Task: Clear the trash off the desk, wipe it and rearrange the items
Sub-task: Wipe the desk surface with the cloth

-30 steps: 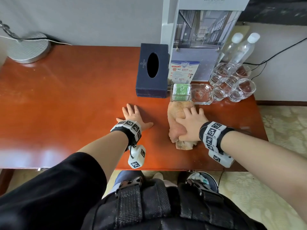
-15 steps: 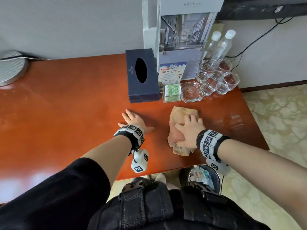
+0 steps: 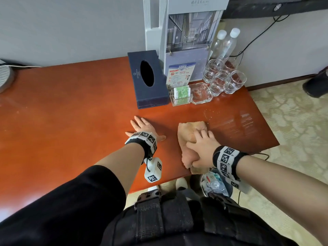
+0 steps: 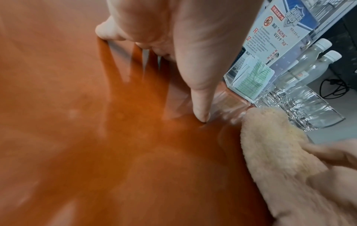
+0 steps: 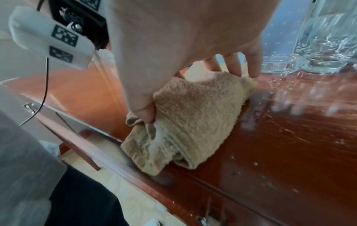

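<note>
Bin (image 3: pixel 215 185) under desk edge at 6 o'clock, half hidden by right wrist; crumpled trash inside, items unclear. Tissue box (image 3: pixel 148 79) slot dark, contents unreadable. Clear holder (image 3: pixel 181 95) with green packets at 12 o'clock. Right hand (image 3: pixel 202 148) gripping beige cloth (image 3: pixel 188 134) on desk (image 3: pixel 71 112). Left hand (image 3: pixel 143 128) spread flat at 9 o'clock of cloth.

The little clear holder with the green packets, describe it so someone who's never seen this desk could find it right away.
Start at the dark blue tissue box near the back of the red-brown desk. Just right of the box's front corner stands a small clear holder, with a glass ashtray on its other side. It alone among the clear pieces there holds green and white packets.
</note>
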Available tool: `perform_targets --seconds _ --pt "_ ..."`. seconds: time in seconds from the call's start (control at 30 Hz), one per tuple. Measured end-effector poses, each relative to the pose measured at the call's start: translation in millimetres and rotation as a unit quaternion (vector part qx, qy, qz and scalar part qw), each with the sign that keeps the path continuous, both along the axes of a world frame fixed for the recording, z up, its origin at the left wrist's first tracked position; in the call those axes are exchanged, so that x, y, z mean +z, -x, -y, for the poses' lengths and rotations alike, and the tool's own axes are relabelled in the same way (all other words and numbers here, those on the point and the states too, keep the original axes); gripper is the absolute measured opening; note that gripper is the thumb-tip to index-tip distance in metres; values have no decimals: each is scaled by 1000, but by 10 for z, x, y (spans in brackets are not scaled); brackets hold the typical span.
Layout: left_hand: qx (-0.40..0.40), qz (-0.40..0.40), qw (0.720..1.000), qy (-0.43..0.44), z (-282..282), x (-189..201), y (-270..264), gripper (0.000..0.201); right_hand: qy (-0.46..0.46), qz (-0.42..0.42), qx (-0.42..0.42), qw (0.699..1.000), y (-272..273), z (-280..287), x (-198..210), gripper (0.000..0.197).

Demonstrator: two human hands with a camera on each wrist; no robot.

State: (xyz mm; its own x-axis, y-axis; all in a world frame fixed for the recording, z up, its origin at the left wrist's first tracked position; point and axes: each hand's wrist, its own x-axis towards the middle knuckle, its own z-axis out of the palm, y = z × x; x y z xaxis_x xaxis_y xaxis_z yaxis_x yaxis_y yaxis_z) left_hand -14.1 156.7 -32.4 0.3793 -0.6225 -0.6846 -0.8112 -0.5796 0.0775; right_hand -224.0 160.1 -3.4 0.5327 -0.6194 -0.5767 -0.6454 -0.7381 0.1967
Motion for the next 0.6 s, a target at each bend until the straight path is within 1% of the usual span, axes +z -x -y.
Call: perform_targets --seconds 0.13,0.3,0.5,0.6 --pt "10 -6 1000 -1 15 14 6 127 -11 -1 51 999 106 -3 -3 70" --pt "23 -9 1000 4 1 -20 101 129 -37 5 107 994 317 50 10 69" --pt "42 -11 999 -2 36 9 305 125 -73 6 192 979 627 310 31 76" --pt "57 -10 998 -2 89 21 414 123 -86 -10 227 970 747 499 46 74"
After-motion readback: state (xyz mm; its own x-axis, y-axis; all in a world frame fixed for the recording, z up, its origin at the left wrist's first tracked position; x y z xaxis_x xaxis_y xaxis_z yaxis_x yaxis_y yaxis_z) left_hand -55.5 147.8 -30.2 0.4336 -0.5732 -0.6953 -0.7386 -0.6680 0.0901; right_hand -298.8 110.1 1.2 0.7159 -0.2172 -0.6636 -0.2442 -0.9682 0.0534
